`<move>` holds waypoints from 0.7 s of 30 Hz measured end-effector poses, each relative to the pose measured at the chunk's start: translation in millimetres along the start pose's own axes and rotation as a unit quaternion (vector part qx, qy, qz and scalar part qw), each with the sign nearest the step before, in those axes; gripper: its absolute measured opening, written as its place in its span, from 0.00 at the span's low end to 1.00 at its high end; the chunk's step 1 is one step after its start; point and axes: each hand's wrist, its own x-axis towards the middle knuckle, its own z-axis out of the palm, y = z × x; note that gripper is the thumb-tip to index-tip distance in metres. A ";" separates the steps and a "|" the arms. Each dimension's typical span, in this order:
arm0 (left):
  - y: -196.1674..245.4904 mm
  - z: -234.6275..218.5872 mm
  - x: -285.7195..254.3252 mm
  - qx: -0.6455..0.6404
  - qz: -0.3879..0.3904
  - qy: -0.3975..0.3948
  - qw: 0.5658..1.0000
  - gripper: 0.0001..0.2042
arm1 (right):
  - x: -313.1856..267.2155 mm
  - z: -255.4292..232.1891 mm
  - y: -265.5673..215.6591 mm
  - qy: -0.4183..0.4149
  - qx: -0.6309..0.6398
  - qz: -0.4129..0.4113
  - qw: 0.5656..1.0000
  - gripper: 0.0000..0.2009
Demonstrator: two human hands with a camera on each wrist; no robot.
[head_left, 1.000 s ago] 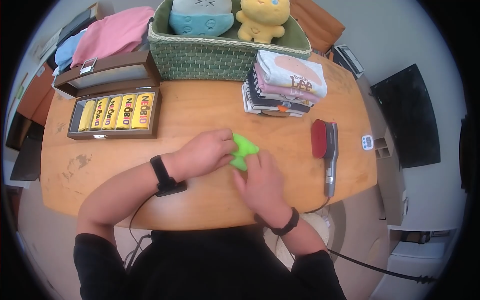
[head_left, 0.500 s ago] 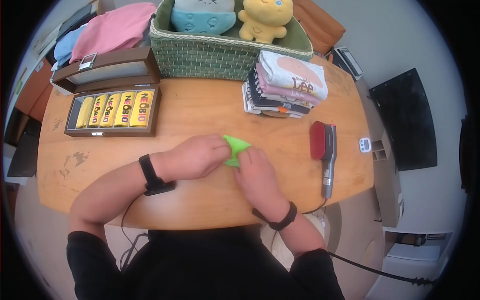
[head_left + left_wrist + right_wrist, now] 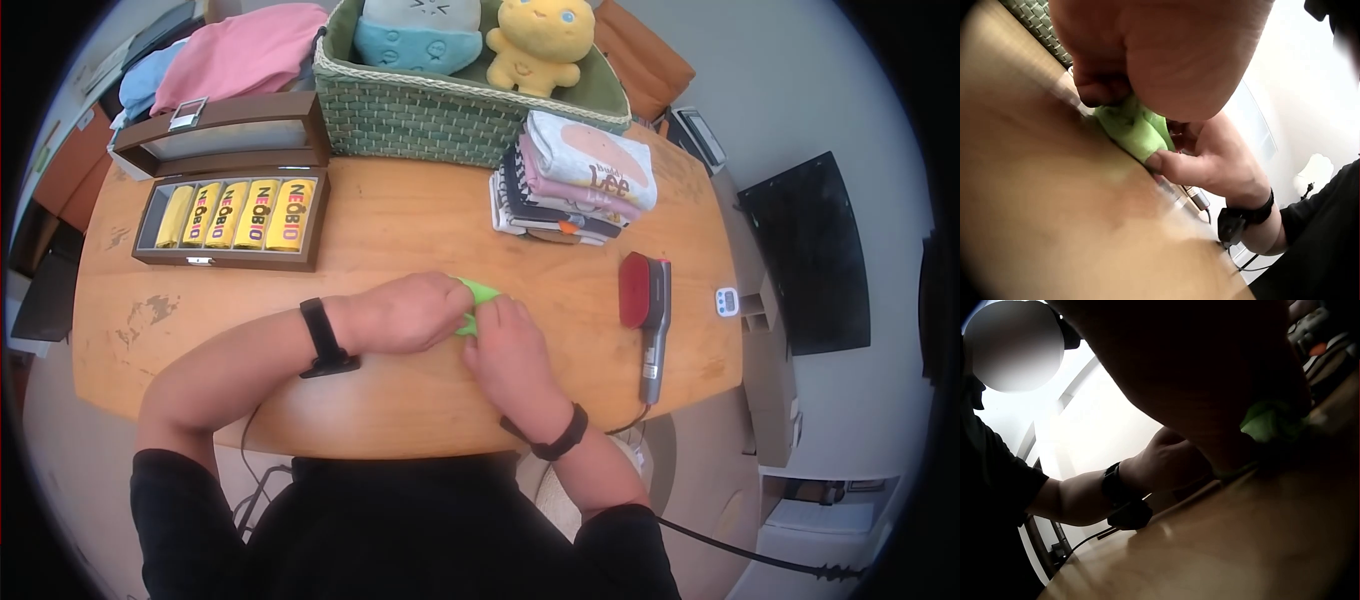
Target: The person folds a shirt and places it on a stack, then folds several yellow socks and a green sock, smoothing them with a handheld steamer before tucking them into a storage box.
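Both hands work on a small, soft, bright green piece [image 3: 484, 292] of thin crumpled material, close over the middle of the wooden table [image 3: 400, 410]. My left hand [image 3: 415, 312] grips its left side with curled fingers. From the right, my right hand [image 3: 512, 352] pinches it between thumb and fingers. In the left wrist view the green piece [image 3: 1135, 132] looks bunched, with the right thumb [image 3: 1175, 167] pressed along its lower end. The fingers cover much of it, and the right wrist view is dark, with a green patch [image 3: 1266, 422] beside the hand.
At the back left stands an open brown box [image 3: 235, 260] with several yellow rolls. A green woven basket [image 3: 420, 118] holds two plush toys. Folded shirts [image 3: 575, 180] are stacked before it. A red-faced, corded brush-like appliance [image 3: 655, 300] and a small white timer [image 3: 727, 302] lie at the right.
Less of the green piece shows between the fingers than a second ago, and it looks more compact. The hands have drawn closer together around it. The head view has shifted slightly.
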 end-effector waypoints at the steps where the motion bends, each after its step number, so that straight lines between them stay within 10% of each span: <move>1: -2.8 -1.1 1.1 -0.005 0.010 -0.009 1.000 0.06 | 1.0 -0.8 -1.6 0.003 -0.001 -0.002 1.000 0.09; 21: 26.6 -5.6 -16.4 0.215 -0.141 0.000 0.966 0.09 | 5.5 -2.4 -1.7 -0.023 0.001 0.032 0.999 0.09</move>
